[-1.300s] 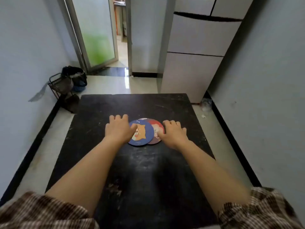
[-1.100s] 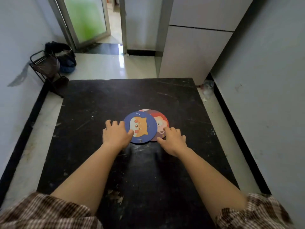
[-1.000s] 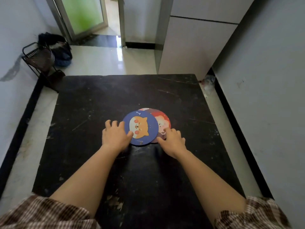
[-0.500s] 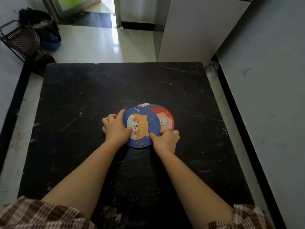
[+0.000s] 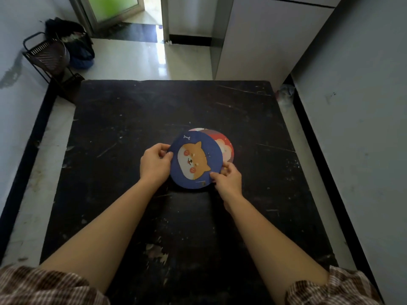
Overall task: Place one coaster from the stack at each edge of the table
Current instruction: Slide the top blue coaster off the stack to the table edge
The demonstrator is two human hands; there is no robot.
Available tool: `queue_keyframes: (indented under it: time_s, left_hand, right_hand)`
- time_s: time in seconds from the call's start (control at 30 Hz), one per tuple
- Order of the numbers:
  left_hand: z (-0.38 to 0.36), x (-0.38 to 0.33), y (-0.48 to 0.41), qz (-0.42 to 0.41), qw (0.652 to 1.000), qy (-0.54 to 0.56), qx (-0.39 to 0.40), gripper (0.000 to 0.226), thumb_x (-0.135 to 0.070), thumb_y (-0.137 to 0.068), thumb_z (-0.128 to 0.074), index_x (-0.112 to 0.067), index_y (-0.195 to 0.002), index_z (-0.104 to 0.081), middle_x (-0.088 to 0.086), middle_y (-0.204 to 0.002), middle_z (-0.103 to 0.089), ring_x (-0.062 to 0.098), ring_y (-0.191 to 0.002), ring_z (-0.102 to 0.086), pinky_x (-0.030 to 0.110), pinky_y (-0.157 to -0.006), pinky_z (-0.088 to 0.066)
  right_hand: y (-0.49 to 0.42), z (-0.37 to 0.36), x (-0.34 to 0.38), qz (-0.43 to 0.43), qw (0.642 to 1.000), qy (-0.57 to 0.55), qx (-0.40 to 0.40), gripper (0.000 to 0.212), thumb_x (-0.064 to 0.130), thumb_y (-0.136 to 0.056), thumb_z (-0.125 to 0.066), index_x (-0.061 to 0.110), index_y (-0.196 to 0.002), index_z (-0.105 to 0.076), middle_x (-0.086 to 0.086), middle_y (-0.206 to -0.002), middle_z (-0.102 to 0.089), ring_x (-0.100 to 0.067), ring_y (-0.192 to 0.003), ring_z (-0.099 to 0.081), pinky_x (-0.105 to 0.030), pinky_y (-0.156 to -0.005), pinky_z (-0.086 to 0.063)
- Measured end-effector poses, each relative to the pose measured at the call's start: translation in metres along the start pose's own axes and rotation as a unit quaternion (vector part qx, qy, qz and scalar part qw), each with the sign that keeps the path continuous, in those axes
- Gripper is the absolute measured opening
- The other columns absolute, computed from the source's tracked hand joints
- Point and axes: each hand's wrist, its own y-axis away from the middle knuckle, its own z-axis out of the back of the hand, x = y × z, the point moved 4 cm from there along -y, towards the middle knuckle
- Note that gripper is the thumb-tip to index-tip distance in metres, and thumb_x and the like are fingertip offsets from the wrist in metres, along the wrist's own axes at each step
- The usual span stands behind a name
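A round blue coaster (image 5: pixel 195 159) with an orange dog face is tilted up off the stack near the middle of the black table (image 5: pixel 132 119). My left hand (image 5: pixel 155 164) pinches its left rim. My right hand (image 5: pixel 228 179) pinches its lower right rim. Under and behind it lies a red coaster (image 5: pixel 224 145), with a sliver of another coaster showing at its far edge. How many coasters lie beneath is hidden.
A black wire rack (image 5: pixel 47 57) and a dark bag (image 5: pixel 72 40) stand on the floor beyond the table's far left corner. A white cabinet (image 5: pixel 264 38) stands at the far right. A grey wall (image 5: pixel 363 128) runs close along the table's right side.
Both hands went from resting flat beside the stack to gripping the blue coaster's rim. The blue coaster has been lifted and tilted toward me. The camera has tipped further down.
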Motion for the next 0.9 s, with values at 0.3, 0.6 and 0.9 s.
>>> queue_keyframes:
  time_s: [0.3,0.6,0.9]
  left_hand:
    - [-0.006,0.052,0.116,0.18,0.93,0.32,0.027,0.014,-0.008,-0.094,-0.051,-0.02,-0.098,-0.056,0.0,-0.099,-0.061,0.015,-0.092,-0.06,0.029,-0.063,-0.052]
    - [-0.033,0.116,0.228,0.235,0.936,0.262,0.02,0.022,-0.005,-0.086,-0.062,-0.026,-0.093,-0.059,0.005,-0.093,-0.067,0.021,-0.083,-0.068,0.032,-0.064,-0.056]
    - [-0.033,0.153,0.281,0.222,0.954,0.203,-0.007,0.008,-0.02,-0.086,-0.065,-0.022,-0.094,-0.063,0.007,-0.087,-0.071,0.022,-0.077,-0.07,0.028,-0.056,-0.053]
  right_hand:
    - [0.07,0.036,-0.03,-0.109,0.972,-0.159,0.132,0.024,0.005,-0.086,-0.06,0.014,-0.108,-0.063,-0.004,-0.097,-0.07,-0.016,-0.085,-0.066,-0.028,-0.067,-0.052]
    - [0.119,0.083,-0.088,-0.019,0.991,0.028,0.133,0.025,0.002,-0.089,-0.057,0.023,-0.103,-0.061,0.004,-0.084,-0.064,-0.009,-0.072,-0.063,-0.017,-0.047,-0.05]
    - [0.141,0.099,-0.147,-0.052,0.995,0.034,0.082,0.028,0.006,-0.085,-0.067,0.008,-0.113,-0.066,-0.004,-0.097,-0.069,-0.008,-0.08,-0.062,-0.019,-0.06,-0.05]
